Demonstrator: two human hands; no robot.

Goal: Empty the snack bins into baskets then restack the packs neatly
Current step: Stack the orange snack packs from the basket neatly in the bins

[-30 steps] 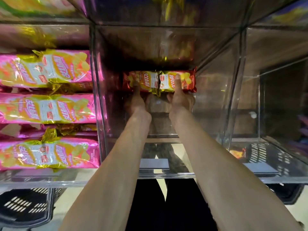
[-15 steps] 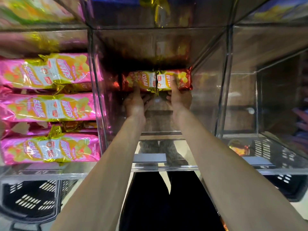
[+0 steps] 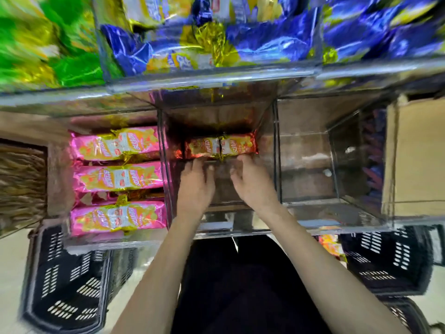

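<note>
- Head view, nearest: a left basket (image 3: 65, 280) and a right basket (image 3: 390, 261) stand on the floor under the bins, probably kept close for the packs. The right one's contents are mostly cut off.
- Left hand (image 3: 196, 186) and right hand (image 3: 255, 184) reach into the middle bin (image 3: 240, 227), fingers stretched to the near edge of the red packs (image 3: 220, 147). Blur hides any pinch.
- Those packs lie side by side at the bin's back, seemingly starting a neat row.

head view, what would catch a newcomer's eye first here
Two red packs lie side by side deep in the middle bin, with the left hand and right hand just before them. Pink packs stack up to its left; blue packs crowd the top of the view.
</note>
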